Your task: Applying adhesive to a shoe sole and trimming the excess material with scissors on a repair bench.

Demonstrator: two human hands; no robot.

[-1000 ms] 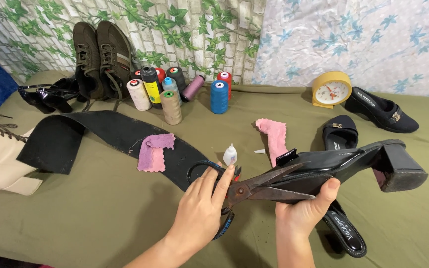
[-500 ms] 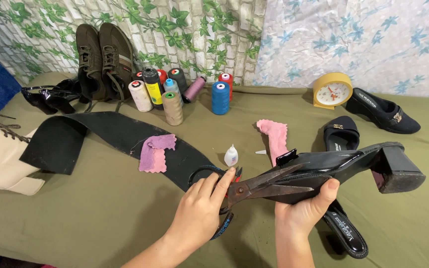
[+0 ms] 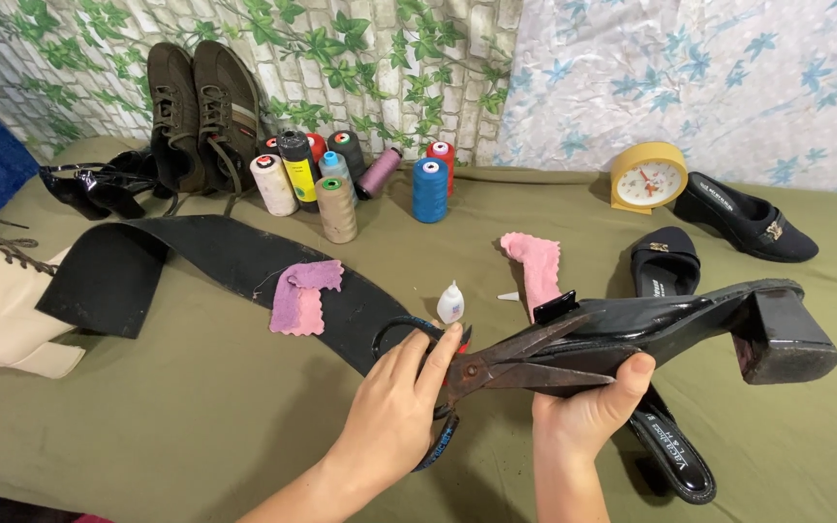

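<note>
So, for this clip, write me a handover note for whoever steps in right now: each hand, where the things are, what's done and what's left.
Left hand: grip on the handles of the rusty scissors, blades open against the shoe.
Right hand: holds the black block-heel shoe sole-up above the green cloth.
Nearby: small glue bottle, pink rag, black rubber sheet, thread spools, another black shoe under the right hand.
Done: shoe lifted, blades placed at its sole.
Left: no cut visible yet; glue bottle lies untouched.
</note>
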